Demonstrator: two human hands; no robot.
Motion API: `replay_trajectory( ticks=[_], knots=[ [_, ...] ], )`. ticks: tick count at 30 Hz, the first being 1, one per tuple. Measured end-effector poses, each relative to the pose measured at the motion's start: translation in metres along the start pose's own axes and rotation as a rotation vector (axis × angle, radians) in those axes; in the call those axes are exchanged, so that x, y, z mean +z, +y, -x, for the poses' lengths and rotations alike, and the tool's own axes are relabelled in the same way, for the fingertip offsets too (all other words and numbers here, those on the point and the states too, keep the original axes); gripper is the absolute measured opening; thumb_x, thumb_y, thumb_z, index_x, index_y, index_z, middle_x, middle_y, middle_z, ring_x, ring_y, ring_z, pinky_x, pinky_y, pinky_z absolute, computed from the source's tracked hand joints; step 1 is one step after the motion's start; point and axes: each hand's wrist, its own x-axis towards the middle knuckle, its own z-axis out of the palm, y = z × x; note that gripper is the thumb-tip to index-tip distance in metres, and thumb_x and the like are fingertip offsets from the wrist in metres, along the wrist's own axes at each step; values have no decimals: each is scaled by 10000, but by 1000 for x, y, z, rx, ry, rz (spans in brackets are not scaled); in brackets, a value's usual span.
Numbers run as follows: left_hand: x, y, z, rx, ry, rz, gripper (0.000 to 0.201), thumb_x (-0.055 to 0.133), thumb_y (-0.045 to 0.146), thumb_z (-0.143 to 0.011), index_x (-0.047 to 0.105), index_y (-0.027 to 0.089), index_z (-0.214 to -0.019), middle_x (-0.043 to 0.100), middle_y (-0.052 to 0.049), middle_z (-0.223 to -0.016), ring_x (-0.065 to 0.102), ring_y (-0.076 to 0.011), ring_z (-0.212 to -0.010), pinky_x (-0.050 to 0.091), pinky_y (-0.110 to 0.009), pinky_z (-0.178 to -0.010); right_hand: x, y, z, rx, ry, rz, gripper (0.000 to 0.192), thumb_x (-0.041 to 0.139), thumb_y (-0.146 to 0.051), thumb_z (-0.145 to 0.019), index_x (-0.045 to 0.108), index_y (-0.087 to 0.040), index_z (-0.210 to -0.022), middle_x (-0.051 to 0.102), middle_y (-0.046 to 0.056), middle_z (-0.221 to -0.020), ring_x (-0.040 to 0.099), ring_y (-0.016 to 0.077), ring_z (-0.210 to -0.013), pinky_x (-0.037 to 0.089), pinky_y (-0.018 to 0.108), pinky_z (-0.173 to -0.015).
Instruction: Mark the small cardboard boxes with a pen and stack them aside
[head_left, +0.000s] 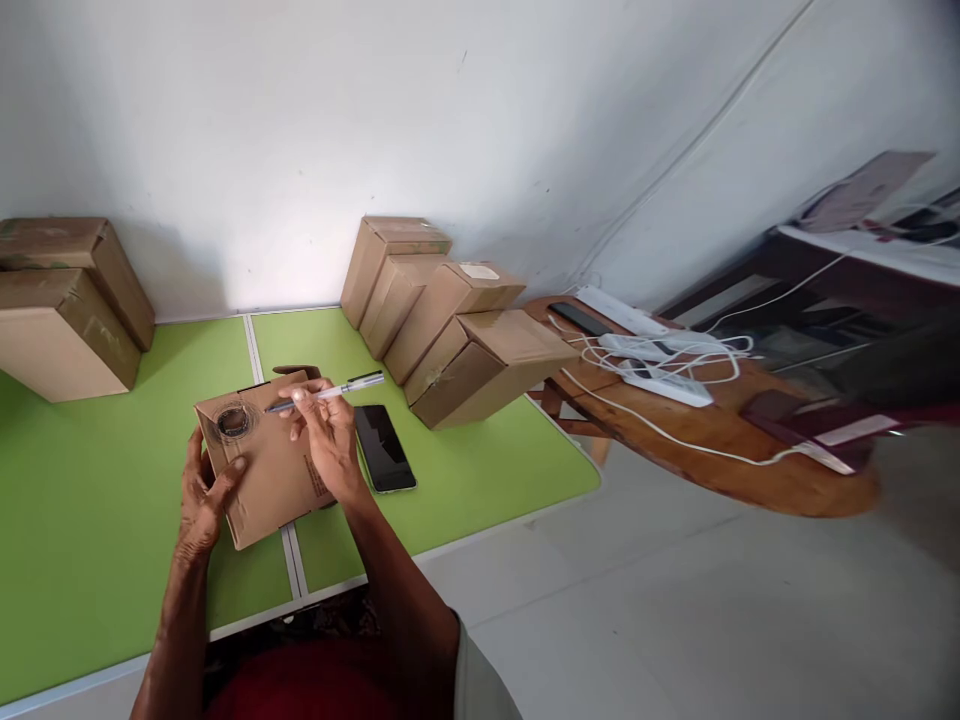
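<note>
My left hand [206, 495] grips the left side of a small brown cardboard box [274, 470], thumb on its top face and fingers around the edge. A round dark hole [233, 422] ringed by scribbled black pen lines shows near the box's upper left corner. Between the thumb and fingers of my right hand [322, 430] is a pen [337, 390] with a clear barrel, its tip at the box face just right of the rings. A dark flap sticks out behind the box. To the right of my right hand a black smartphone [385, 448] lies flat.
Several closed cardboard boxes [450, 330] stand at the back right of the green table [480, 490]; two more boxes [75, 320] stand at the left. On a wooden table [712, 430] to the right lie power strips [664, 382] and tangled white cables.
</note>
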Motion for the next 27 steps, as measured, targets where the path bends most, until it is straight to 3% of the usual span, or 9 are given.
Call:
replay_trajectory(
  ticks=[3,5,8,10,12,16,22,24,27],
  knots=[
    [-11,0,-3,-33,77,46,1048,980,604,-657,591,214,-1549,784,-154,-1335,778,-356,-1126,663,-406,-845,-18,-12,-23,-34,115,154,368,575,-618,-1110,633,-258,-1060,753,21,-915,668,148,-662,514,241,-552],
    [-20,-1,-6,-32,164,82,946,985,572,-631,642,230,-1444,794,-104,-1204,761,-295,-981,633,-359,-764,-33,-17,-35,39,153,512,322,490,-532,-1172,638,-251,-1118,763,26,-899,710,175,-722,545,267,-635],
    [-30,-1,-11,-15,280,121,765,971,536,-608,690,236,-1254,764,-57,-1105,695,-232,-875,582,-314,-696,-45,-16,-39,292,8,1140,218,522,-380,-1197,656,-217,-1252,822,104,-1051,799,242,-964,578,320,-805],
    [-33,1,-13,-4,322,136,722,962,516,-589,687,239,-1197,749,-48,-1104,672,-224,-873,574,-317,-697,-42,-8,-32,413,-92,1315,196,616,-299,-1157,664,-180,-1305,834,168,-1147,815,284,-1092,582,339,-869],
    [-32,3,-15,-2,340,137,711,953,502,-571,675,245,-1172,741,-40,-1090,662,-224,-870,566,-323,-699,-35,3,-22,459,-138,1337,207,649,-232,-1123,683,-142,-1306,836,215,-1175,821,316,-1140,590,358,-896],
    [-27,6,-15,-12,300,113,671,952,507,-581,660,252,-1128,732,-31,-1068,639,-213,-850,537,-317,-692,-21,18,-7,499,-207,1378,247,535,-170,-1146,702,-148,-1327,831,230,-1238,817,325,-1190,596,377,-930],
    [-23,3,-16,7,267,85,658,934,528,-619,648,260,-1147,725,-29,-1071,633,-219,-841,555,-347,-727,-28,9,5,488,-199,1397,277,565,-304,-1175,681,-163,-1383,755,217,-1398,780,320,-1238,591,378,-959],
    [-23,2,-17,3,258,98,664,944,527,-613,654,257,-1146,726,-29,-1071,636,-215,-853,534,-319,-696,-39,2,12,477,-131,1418,334,589,-363,-1171,665,-144,-1411,696,246,-1474,719,343,-1334,574,408,-1034],
    [-24,1,-17,-5,246,102,684,967,542,-593,669,255,-1138,720,-22,-1021,632,-209,-840,516,-292,-654,-62,-5,24,523,99,1449,487,731,-425,-1091,650,-86,-1432,620,313,-1534,576,428,-1480,507,509,-1165]
  ],
)
